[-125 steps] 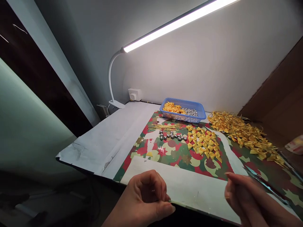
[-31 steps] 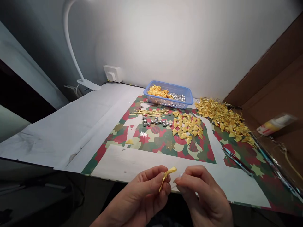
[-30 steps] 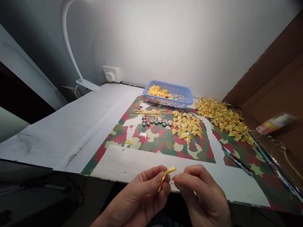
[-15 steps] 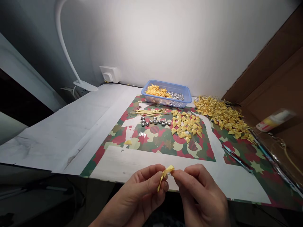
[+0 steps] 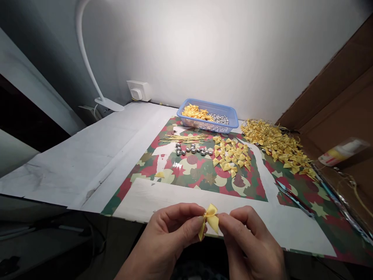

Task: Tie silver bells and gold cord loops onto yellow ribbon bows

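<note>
Both my hands meet at the near edge of the table, pinching one small yellow ribbon bow (image 5: 210,221) between them. My left hand (image 5: 169,237) grips the bow's left side with thumb and forefinger. My right hand (image 5: 247,241) pinches its right side. Further back on the patterned paper (image 5: 201,177) lie a cluster of loose yellow bows (image 5: 231,155), a row of silver bells (image 5: 192,149) and a bundle of gold threads (image 5: 186,138).
A blue basket (image 5: 230,116) holding yellow bows and silver bells stands at the back by the wall. A big heap of finished bows (image 5: 274,142) lies to its right. Scissors (image 5: 293,198) rest at the right. A white lamp arm (image 5: 87,66) and wall socket (image 5: 138,90) are at the back left.
My hands have come together at the table edge and taken up a yellow bow. Over the last second the bow has turned in my fingers and now faces me more fully.
</note>
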{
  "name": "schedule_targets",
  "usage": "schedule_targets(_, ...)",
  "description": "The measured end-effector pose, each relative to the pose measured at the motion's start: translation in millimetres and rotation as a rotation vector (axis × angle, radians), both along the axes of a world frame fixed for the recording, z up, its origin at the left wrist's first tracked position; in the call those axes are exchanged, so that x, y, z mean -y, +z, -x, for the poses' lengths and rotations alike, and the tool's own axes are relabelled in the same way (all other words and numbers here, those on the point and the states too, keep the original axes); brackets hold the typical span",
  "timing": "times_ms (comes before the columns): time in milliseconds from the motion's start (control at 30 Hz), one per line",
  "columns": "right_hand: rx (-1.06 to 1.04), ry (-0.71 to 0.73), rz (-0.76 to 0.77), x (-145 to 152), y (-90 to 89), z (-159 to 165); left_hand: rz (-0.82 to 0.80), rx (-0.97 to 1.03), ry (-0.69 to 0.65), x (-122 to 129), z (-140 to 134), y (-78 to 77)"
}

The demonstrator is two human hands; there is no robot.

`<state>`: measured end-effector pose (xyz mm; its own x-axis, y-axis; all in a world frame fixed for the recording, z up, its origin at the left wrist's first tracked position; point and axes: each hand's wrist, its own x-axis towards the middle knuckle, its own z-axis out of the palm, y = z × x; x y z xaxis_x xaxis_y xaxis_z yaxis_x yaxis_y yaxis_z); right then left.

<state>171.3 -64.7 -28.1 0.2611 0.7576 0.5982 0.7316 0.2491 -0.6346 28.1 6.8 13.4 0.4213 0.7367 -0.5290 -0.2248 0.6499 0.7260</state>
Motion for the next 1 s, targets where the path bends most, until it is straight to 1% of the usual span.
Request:
schedule_targets(133,0.006,0.017,0.002,0.6,-0.2,-3.1,-0.091,-0.044,-0.034,0.6,3.0,-1.2)
schedule_targets(267,-0.002,0.043,0.046,2.3,0.2,-6.3,-0.145,-0.091,-0.074,1.3,5.4,-2.7)
schedule_targets(333,-0.032,0.064,0.051,2.9,0.1,-7.1,-0.15,-0.101,-0.081,1.5,6.1,-3.8)
schedule_targets(433,-0.137,0.118,0.045,2.5,-2.1,-7.3,-0.158,-0.087,-0.109,0.2,7.5,-5.6)
schedule_targets(633,-0.303,0.183,0.034,1.5,-14.5,-3.1,-0.133,-0.045,-0.182,-3.5,10.9,-7.9)
schedule_targets(700,-0.371,0.206,0.015,1.9,-18.4,-1.0,-0.104,-0.012,-0.172,-2.1,10.9,-7.3)
schedule_targets(767,-0.431,0.23,0.007,2.5,-20.6,0.5,-0.065,0.021,-0.134,0.2,10.5,-6.3)
schedule_targets(867,-0.455,0.25,0.05,3.8,-20.8,0.5,-0.048,0.019,-0.114,2.5,10.9,-6.2)
schedule_targets(1000,-0.434,0.263,0.082,5.7,-21.6,-2.6,-0.101,0.015,-0.193,1.9,14.1,-9.8)
